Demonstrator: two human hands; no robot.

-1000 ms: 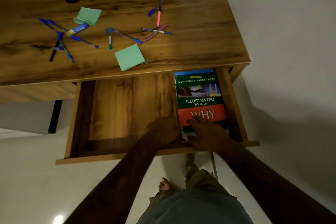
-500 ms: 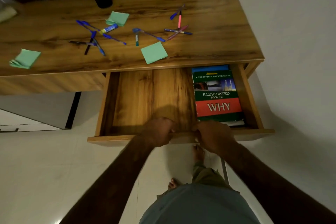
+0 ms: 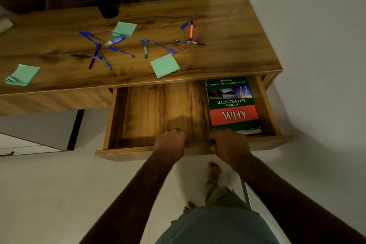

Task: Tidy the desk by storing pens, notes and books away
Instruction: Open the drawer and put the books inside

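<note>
Below the front edge of the surface [image 3: 227,25], toward its right end, a wooden drawer [image 3: 158,111] stands pulled out, and both hands clasp its front panel side by side. The left hand [image 3: 170,144] has its fingers curled over the panel's top edge near the middle. The right hand [image 3: 228,142] grips the same edge just beside it, thumb on the outer face. Against the drawer's right wall lies a green and red book [image 3: 233,105], flat and cover up, titled "Illustrated Book of Why". A pale edge of something under it shows at its near end, too little to identify. Up on the surface lie three green pads of notes: the front pad [image 3: 164,65] at the front edge just above the drawer, the left pad [image 3: 22,75] near the front edge far to the left, and the back pad [image 3: 124,29] farther in. Pens lie in three loose groups: the left pens [image 3: 97,53], blue and dark and crossed over one another; the middle pens [image 3: 156,45], one blue and one teal; and the right pens [image 3: 190,39], pink, blue and purple. A blue and yellow tube [image 3: 115,40] lies just beside the back pad. A dark round object [image 3: 108,9] stands near the rear edge.
</note>
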